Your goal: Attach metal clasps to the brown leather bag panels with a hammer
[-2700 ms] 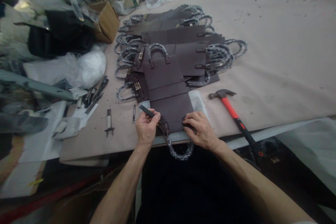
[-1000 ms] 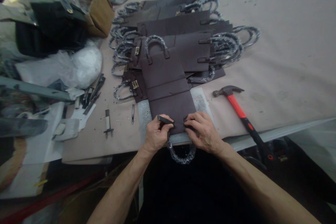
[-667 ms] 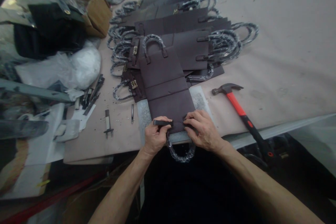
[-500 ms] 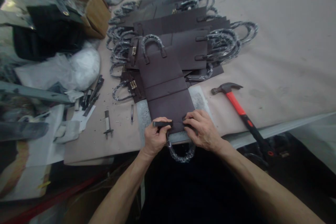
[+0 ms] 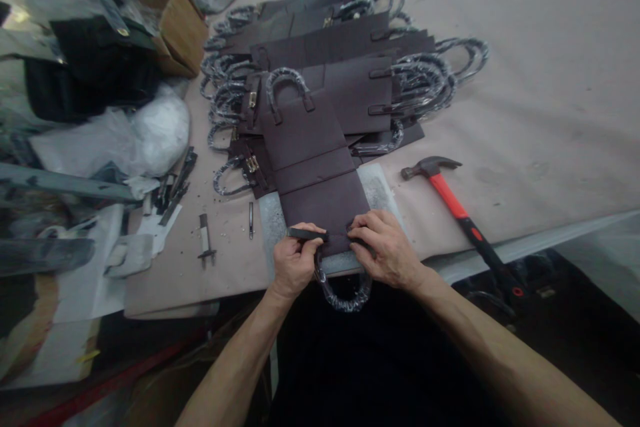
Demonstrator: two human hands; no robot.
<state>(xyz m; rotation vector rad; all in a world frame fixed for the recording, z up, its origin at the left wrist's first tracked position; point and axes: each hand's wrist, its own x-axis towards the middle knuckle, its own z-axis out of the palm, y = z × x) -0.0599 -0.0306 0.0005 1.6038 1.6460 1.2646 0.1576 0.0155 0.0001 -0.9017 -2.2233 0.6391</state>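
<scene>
A dark brown leather bag panel lies lengthwise toward me, its near end at the table edge. My left hand is closed on a short dark flat strip at the panel's near end. My right hand has its fingers pinched together against the panel on the other side; what they hold is hidden. Between the hands, a plastic-wrapped handle hangs over the table edge. A second wrapped handle is fixed at the panel's far end.
Under the panel is a grey slab. A red-and-black claw hammer lies to the right. On the left are a metal rod and a pronged tool. Behind is a pile of similar panels, with a cardboard box beyond.
The view has shifted very slightly. The strip in my left hand has tilted a little; both hands stay at the same end of the panel.
</scene>
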